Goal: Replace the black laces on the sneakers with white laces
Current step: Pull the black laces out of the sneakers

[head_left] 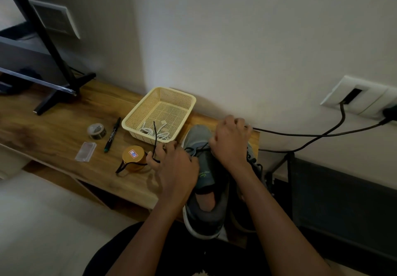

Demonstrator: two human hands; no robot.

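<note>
A grey sneaker (199,189) stands on the wooden bench, toe toward the wall, its tongue pulled up. A second sneaker (253,159) lies right of it, mostly hidden by my right arm. My left hand (174,164) pinches a black lace (154,140) that runs up over the basket edge and loops down past a gold tin. My right hand (229,140) grips the lace near the front eyelets of the grey sneaker. White laces (154,133) lie coiled in the cream basket (184,100).
On the bench (53,129) sit a gold tin (133,157), a black marker (112,135), a tape roll (97,131) and a clear plastic packet (86,151). A black stand (55,65) is at far left. Cables (311,135) run from a wall socket at right.
</note>
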